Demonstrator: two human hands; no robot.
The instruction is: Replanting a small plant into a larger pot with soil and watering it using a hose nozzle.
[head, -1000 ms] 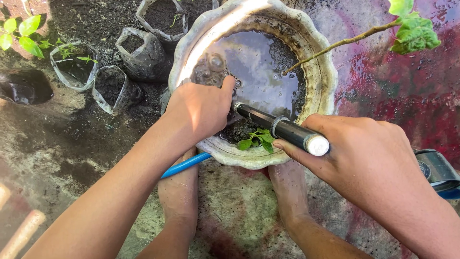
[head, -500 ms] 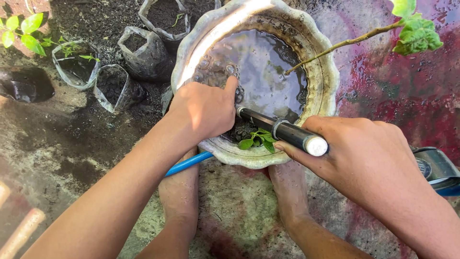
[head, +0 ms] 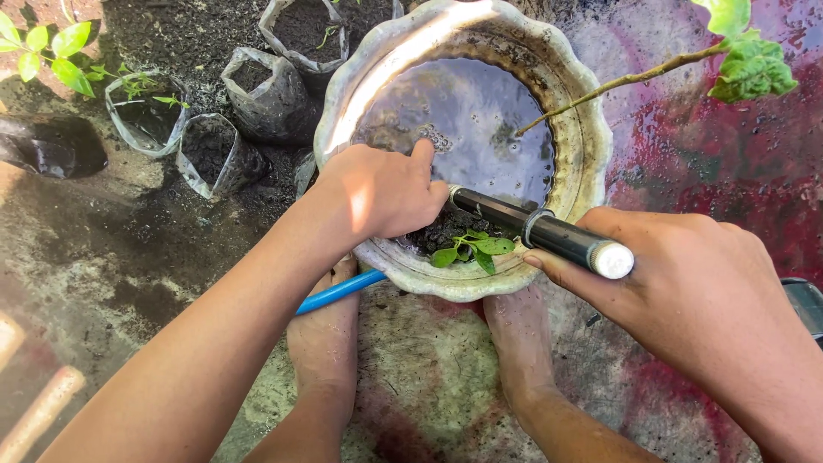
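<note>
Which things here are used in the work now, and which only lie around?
In use: left hand, right hand, black tube, scalloped pot with water and a seedling.
Lying about: soil bags, blue hose.

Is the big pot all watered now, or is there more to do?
Mostly filled: the scalloped pot holds a dark pool of water nearly covering its soil. In hand: the right hand holds the black nozzle, and the left hand sits at its tip over the water. Left, it seems: the small plastic grow bags beside the pot show soil without any pooled water.
</note>
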